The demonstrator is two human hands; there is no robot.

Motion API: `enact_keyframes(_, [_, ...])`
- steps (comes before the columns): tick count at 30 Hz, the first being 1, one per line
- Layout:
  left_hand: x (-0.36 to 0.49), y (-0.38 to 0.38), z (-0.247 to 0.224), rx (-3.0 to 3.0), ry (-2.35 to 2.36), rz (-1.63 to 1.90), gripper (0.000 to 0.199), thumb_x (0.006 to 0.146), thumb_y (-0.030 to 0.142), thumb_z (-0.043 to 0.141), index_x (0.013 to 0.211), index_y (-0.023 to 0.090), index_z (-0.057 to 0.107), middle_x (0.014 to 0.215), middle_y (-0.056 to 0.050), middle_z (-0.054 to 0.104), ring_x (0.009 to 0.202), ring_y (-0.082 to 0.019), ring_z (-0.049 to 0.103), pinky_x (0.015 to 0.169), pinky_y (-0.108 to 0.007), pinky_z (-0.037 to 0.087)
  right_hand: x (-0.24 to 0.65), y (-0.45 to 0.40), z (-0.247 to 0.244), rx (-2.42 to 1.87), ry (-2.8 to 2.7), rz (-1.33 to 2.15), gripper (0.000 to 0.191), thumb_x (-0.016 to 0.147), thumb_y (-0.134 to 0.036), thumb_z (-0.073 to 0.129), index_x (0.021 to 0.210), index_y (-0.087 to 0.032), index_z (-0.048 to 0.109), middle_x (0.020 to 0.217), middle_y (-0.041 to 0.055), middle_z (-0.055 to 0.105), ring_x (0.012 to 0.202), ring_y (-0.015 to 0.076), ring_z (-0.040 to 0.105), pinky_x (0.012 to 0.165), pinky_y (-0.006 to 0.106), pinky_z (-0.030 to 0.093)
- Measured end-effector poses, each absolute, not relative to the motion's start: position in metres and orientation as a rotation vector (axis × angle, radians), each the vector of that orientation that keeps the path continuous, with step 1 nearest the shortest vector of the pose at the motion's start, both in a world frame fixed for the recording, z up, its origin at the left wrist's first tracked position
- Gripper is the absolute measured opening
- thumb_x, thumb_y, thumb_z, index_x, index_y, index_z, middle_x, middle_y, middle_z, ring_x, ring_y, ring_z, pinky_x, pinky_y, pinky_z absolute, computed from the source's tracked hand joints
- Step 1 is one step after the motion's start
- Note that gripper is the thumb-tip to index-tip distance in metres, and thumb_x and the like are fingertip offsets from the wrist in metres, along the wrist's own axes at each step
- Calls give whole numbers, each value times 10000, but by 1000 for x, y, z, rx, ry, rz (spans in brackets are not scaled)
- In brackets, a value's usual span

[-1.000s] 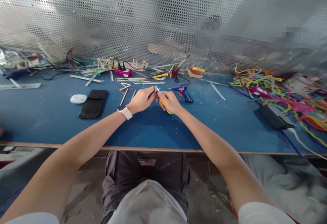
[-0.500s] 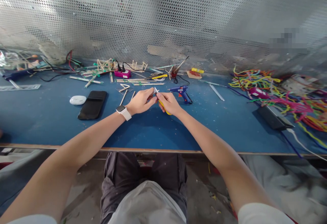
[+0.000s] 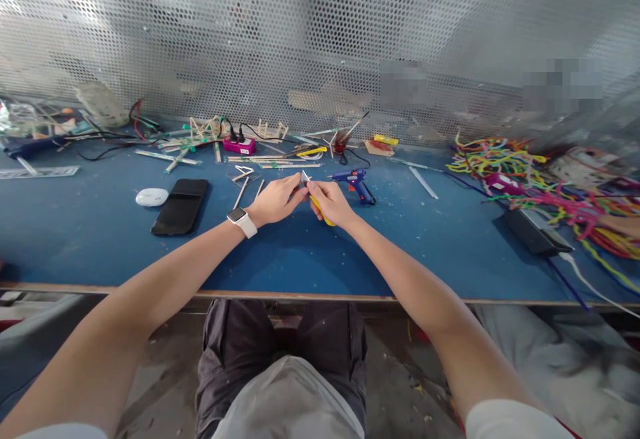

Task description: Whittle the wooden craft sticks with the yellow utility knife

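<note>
My right hand (image 3: 332, 203) is wrapped round a yellow utility knife (image 3: 327, 220), its metal blade (image 3: 305, 177) pointing up and away from me. Close against it, my left hand (image 3: 279, 199), with a watch on the wrist, pinches something small beside the blade. A pale sliver shows there, but the fingers hide most of it. Thin wooden sticks (image 3: 241, 193) and a small stick triangle (image 3: 243, 171) lie just beyond my left hand. To the right of my hands rests a blue glue gun (image 3: 356, 184).
A black phone (image 3: 180, 207) and white earbud case (image 3: 152, 197) lie left. Behind are a purple power adapter (image 3: 240, 145), stick frames (image 3: 203, 131) and another yellow cutter (image 3: 312, 151). Colourful pipe cleaners (image 3: 495, 159), a power bank (image 3: 537, 231) and another person's hand (image 3: 620, 225) are at right.
My hands, the knife and the small piece stay almost still. At the far right, another person's hand has come into view by the pipe cleaners.
</note>
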State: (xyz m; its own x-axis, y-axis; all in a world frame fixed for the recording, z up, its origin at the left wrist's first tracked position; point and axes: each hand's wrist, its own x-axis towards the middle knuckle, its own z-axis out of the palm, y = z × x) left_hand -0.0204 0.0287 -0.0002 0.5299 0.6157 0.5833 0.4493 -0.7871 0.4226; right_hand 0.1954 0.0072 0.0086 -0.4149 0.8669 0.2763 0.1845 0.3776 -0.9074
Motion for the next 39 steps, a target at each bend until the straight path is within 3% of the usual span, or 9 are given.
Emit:
enact_keyframes(16, [-17, 28, -1, 2472, 813, 1124, 271, 1213, 347, 489, 962, 252, 526, 902, -58, 777, 801, -209, 744, 770, -329, 554, 196, 8, 7, -918, -1791, 1085, 809, 1051, -972, 549, 817, -209, 677, 486, -45, 549, 354, 109, 501, 399, 241, 372])
enact_keyframes(22, [-12, 29, -5, 2318, 834, 1156, 256, 1201, 318, 523, 955, 246, 520, 831, -13, 759, 677, -155, 687, 689, -273, 501, 195, 8, 8, -947, -1768, 1058, 851, 1022, -1013, 528, 787, -208, 671, 477, -37, 547, 350, 113, 503, 407, 255, 370])
enact_keyframes(39, [-20, 28, 2, 2413, 831, 1095, 241, 1186, 264, 458, 967, 245, 558, 822, -36, 709, 713, -193, 688, 716, -316, 455, 195, 6, 10, -983, -1785, 1049, 831, 1005, -1017, 546, 813, -219, 678, 495, -31, 569, 357, 122, 517, 405, 254, 366])
